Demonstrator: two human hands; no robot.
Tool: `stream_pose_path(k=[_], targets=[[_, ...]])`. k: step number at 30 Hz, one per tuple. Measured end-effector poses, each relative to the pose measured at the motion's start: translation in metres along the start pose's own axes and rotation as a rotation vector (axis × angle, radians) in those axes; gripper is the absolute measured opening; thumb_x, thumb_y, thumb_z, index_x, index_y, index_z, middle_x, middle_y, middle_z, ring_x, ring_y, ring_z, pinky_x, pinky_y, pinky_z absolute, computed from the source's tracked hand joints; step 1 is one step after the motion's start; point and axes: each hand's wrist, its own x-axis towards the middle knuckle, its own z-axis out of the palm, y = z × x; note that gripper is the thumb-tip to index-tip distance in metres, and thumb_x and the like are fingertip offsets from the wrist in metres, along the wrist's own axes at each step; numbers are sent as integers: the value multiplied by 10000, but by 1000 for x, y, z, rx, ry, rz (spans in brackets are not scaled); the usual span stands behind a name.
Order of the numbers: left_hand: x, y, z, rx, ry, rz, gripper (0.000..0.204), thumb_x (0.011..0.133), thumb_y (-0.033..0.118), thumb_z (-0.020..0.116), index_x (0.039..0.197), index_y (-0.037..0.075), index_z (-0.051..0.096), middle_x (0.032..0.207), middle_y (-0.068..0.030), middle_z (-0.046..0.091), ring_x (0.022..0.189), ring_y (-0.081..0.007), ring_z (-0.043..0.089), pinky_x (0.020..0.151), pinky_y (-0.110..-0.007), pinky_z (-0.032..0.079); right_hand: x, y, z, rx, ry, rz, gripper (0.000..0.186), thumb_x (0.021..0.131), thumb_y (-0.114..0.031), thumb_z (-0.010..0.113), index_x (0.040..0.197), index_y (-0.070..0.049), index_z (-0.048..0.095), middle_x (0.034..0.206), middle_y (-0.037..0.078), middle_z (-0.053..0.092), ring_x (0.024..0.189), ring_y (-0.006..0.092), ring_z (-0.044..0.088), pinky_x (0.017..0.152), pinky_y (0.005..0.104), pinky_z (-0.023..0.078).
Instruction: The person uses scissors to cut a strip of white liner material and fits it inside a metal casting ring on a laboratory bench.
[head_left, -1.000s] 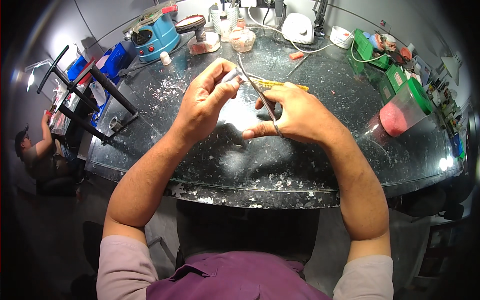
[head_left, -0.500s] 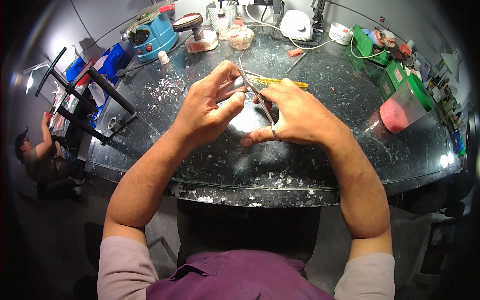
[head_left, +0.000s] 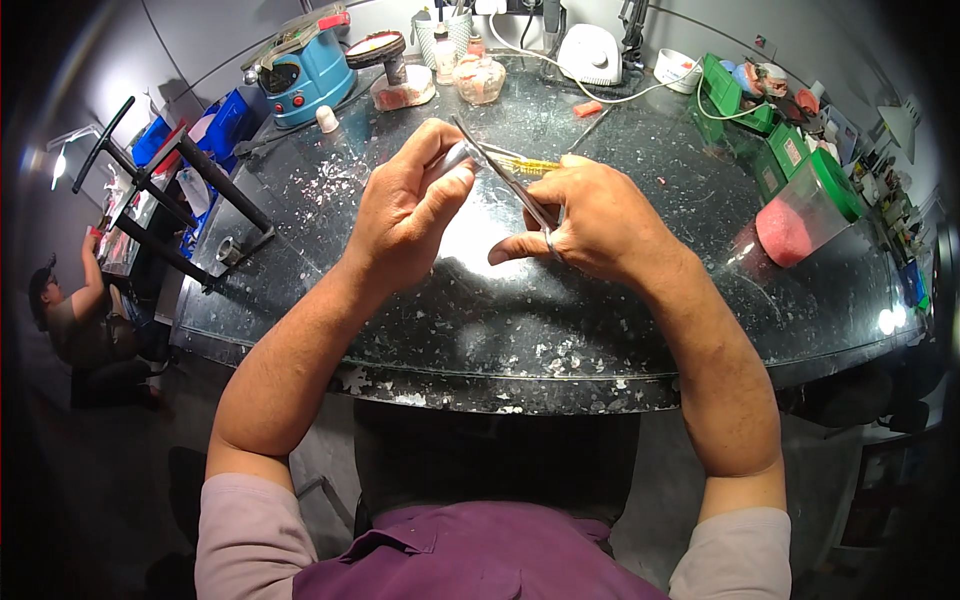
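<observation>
My right hand (head_left: 610,215) is closed on metal scissors (head_left: 500,180), thumb and fingers at the handle loops. Its blades point away to the upper left and lie beside a small whitish, shiny piece (head_left: 450,158). That piece is pinched between the thumb and fingers of my left hand (head_left: 405,195); its exact kind is unclear, and my fingers cover much of it. Just beyond the scissors a yellow see-through rod (head_left: 535,166) shows, partly hidden by my right hand.
A lidded jar (head_left: 785,230) of pink powder stands right. Dark metal frame (head_left: 205,195) and a blue machine (head_left: 305,80) are left. At the back are a round-topped stand (head_left: 393,75) and a glass jar (head_left: 480,80). White scraps dot the black table (head_left: 560,340). Someone sits far left.
Both hands have shifted slightly; the left moved a little left with its pale piece. The scissors' tips have moved left along with it.
</observation>
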Motion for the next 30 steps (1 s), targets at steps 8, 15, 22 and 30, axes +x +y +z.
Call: stream_pose_path(k=[8,15,22,30], targets=[[8,-3,-3,-170,-27,-92,255,954,278,503,964,33,569,722,22,471,638,-63,378,583,-224,309,1,3,-2,-28,-51,35,603,735,-645,740,741,-43,694,692,142,659,709,342,666,672,421,529],[13,-15,-11,-563,-117,-255,454,916,447,420,900,26,590,638,12,461,579,-81,374,548,-238,286,3,0,-5,50,-89,84,611,697,-659,767,749,-52,719,664,124,652,658,292,655,645,391,519],[15,-19,-17,-1268,-352,-378,453,947,473,351,678,118,433,465,84,290,453,-85,262,447,-243,245,-1,0,-3,236,-75,98,700,630,-687,818,676,-15,627,634,77,592,615,200,566,620,355,467],[15,-25,-19,-1397,-541,-371,536,952,513,383,584,124,413,429,64,259,443,-110,267,442,-263,238,0,3,0,202,-77,66,768,628,-748,774,800,-10,652,688,111,612,691,231,613,671,371,493]])
